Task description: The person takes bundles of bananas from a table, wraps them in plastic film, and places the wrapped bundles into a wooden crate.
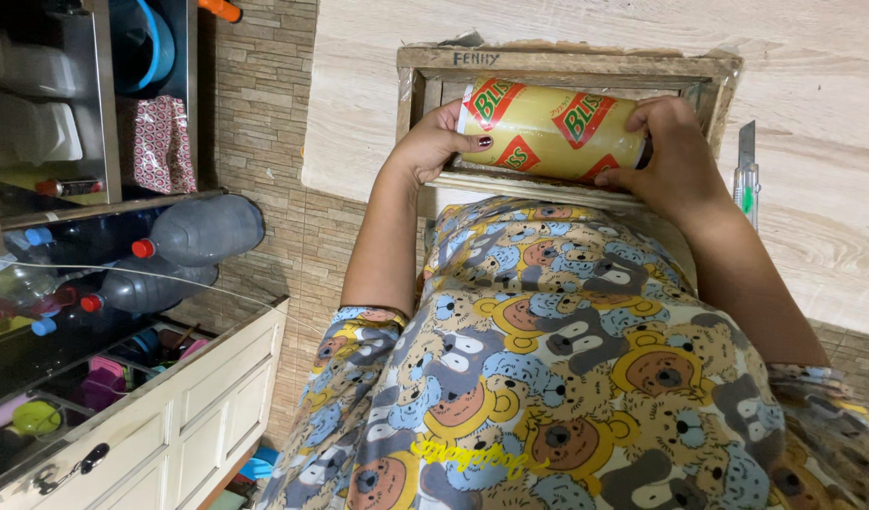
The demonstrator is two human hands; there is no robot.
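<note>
While roll is carried over frame: judged best to keep the yellow cylindrical roll of plastic film with red and green labels (548, 127) level, one hand at each end; grip by the ends, not the middle, so the soft film is not dented; keep it square to the shallow rectangular frame of rough unpainted wood (566, 61) under it; mind the blade lying off to the right
Far left, shelving: two grey plastic bottles with red caps (203, 231) lying on a dark glass shelf; cream panelled cabinet (198, 397) below them; well apart from the hands
Left hand (434, 142): curled round the roll's left end; thumb with a dark painted nail lies over the front of the film, fingers hidden behind; firm grasp, not fully clenched
Roll, position: lying sideways between the two hands, over the frame's opening; whether it rests on the lower rail or is lifted just off it, cannot tell
Frame, position: flat on the pale wood-grain tabletop (378, 94)
Right hand (670, 156): cupped over the roll's right end, fingers bent round the rim and covering it; grasping
Right edge: slim utility knife with a green slider and bare blade (747, 170) on the tabletop, just beside the frame, near the right wrist, not touched
</note>
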